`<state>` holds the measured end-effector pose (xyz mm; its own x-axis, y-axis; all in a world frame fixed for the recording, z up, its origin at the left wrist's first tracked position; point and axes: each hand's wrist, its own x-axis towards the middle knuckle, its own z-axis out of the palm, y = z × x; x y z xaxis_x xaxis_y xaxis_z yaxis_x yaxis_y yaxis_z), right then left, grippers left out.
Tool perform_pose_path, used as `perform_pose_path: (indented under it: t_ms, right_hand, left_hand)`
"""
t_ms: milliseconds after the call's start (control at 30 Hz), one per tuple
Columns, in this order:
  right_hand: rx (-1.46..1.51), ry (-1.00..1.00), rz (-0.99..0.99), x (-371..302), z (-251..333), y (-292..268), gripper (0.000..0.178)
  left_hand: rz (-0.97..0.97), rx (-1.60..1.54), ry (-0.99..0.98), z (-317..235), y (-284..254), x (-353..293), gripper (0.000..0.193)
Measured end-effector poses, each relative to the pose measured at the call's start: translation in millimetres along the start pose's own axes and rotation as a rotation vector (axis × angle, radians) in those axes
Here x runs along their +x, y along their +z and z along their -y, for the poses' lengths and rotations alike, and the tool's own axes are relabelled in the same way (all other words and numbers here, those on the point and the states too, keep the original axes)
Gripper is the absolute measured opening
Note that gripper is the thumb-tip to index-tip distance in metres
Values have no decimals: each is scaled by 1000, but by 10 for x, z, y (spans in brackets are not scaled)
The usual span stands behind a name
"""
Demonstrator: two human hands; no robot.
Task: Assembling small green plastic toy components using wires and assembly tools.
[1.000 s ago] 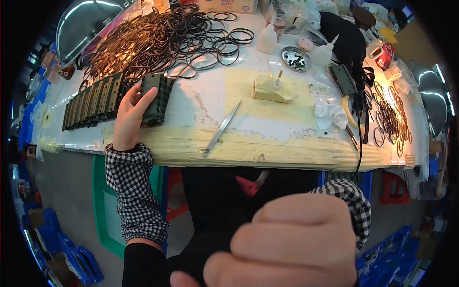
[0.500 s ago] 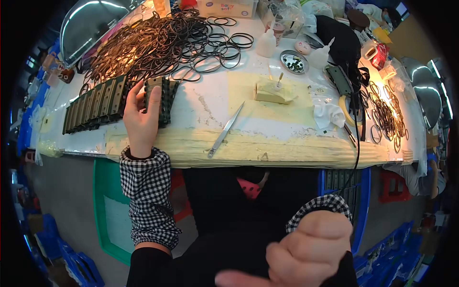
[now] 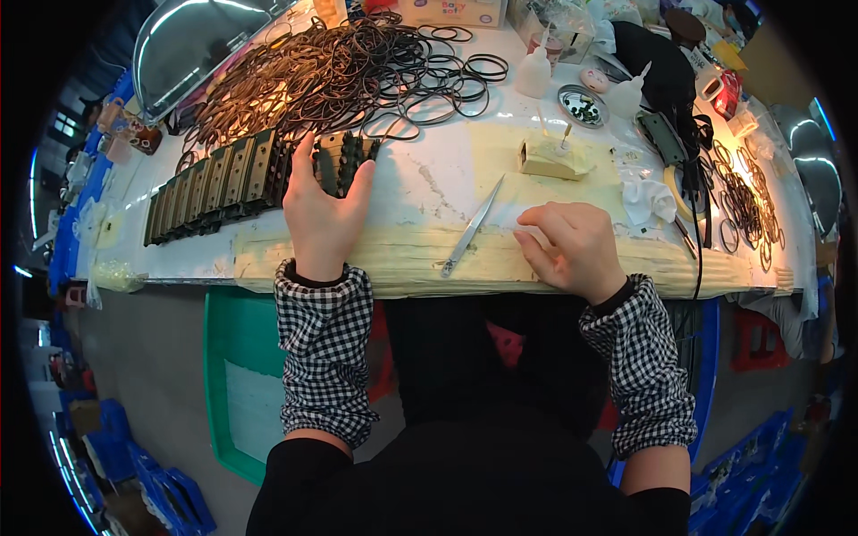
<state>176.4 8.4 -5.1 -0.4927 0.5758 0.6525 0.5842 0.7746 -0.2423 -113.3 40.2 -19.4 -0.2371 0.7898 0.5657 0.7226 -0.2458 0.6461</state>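
Note:
My left hand (image 3: 326, 219) is at the right end of a row of dark green and tan rail-shaped pieces (image 3: 219, 183). Its thumb and forefinger are spread on either side of the last pieces (image 3: 335, 165), without closing on them. My right hand (image 3: 576, 246) is over the table's front edge, fingers loosely curled, with a gap between thumb and forefinger and nothing visible in it. Silver tweezers (image 3: 474, 225) lie between my hands, nearer the right one. Behind the right hand stands a small cream block (image 3: 550, 159) with a thin pin upright in it.
Tangled dark rubber loops (image 3: 331, 80) heap behind the green pieces; more loops (image 3: 746, 196) lie far right. White squeeze bottles (image 3: 534, 73) flank a round dish (image 3: 584, 105) of small dark green bits. A crumpled tissue (image 3: 648, 201) and a tape roll lie right. A green tray (image 3: 219, 384) is below the table.
My right hand has risen from near my lap to the table's front edge beside the tweezers. My left hand stays by the green pieces, its thumb and forefinger wider apart. The view has shifted.

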Motion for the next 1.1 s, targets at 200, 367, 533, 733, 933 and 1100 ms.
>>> perform_pose_path:
  t_ms: [200,367,533,733,933,1100]
  right_hand:
    - [-18,102,76,-49,-44,-21,18]
    - [-10,115,70,-28,-15,-2,20]
    - [20,97,79,4,-18,-10,19]
    - [45,82,52,8,-96,-1,17]
    - [52,16,-11,-90,-166,54,22]
    - [-82,-119,-82,-27,-104,240,11]
  left_hand:
    - [-73,128,99,21,61,-34,59]
    - [-63,138,51,-12,35,-18,57]
    - [-82,84,69,55,59,5,53]
    - [-64,12,86,60,72,26,48]
    - [-54,106,155,10,74,51,39]
    - [-4,362,261,169,-51,61,43]
